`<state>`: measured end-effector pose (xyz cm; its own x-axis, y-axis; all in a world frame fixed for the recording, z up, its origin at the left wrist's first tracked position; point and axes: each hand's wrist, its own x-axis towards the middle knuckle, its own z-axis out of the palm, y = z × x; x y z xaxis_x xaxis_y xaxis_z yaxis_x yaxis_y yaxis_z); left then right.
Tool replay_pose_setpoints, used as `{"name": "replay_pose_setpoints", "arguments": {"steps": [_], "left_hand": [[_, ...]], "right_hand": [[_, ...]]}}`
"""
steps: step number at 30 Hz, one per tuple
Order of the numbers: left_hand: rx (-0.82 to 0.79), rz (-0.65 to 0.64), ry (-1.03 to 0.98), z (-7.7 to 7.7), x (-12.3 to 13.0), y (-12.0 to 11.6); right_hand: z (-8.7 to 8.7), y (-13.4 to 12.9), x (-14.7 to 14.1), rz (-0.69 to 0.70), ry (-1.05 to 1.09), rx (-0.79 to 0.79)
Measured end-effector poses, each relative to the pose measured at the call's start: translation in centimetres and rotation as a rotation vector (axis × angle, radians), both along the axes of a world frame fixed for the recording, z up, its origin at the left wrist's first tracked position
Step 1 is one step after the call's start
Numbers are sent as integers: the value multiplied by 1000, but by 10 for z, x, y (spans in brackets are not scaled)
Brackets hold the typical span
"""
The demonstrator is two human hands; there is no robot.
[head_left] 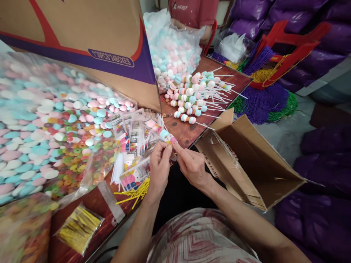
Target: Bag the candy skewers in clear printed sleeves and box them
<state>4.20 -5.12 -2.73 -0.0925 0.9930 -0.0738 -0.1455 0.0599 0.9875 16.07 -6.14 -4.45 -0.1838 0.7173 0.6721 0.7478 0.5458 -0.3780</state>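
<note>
A marshmallow candy skewer (164, 135) in a clear printed bag points away from me over the table's front edge. My left hand (159, 159) pinches the near end of the bag between thumb and fingertips. Close beside it, my right hand (192, 164) is closed at the same end, its index finger stretched along the bag. A bit of yellow shows at the fingertips, too small to make out fully. Left of my hands lie printed clear bags (137, 135), white sticks (117, 168) and loose yellow twist ties (138, 191).
Unwrapped candy skewers (189, 96) are piled at the back right. Large bags of marshmallows (27, 146) and gummy rings (74, 160) cover the left. A tall carton (109, 33) stands behind; an open cardboard box (246, 160) sits at right. A person (192, 14) is across the table.
</note>
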Motion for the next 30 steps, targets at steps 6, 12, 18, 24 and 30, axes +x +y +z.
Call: {"name": "replay_pose_setpoints", "arguments": {"steps": [6, 12, 18, 24, 30], "left_hand": [[-187, 41, -376, 11, -2, 16], [-242, 9, -481, 18, -5, 30], [-198, 22, -593, 13, 1, 28], [-172, -35, -606, 7, 3, 24], [-156, -91, -597, 4, 6, 20]], "right_hand": [[-5, 2, 2, 48, -25, 29], [-9, 2, 2, 121, 3, -1], [-8, -4, -4, 110, 266, -121], [-18, -3, -3, 178, 223, -211], [-19, 2, -6, 140, 164, -212]]}}
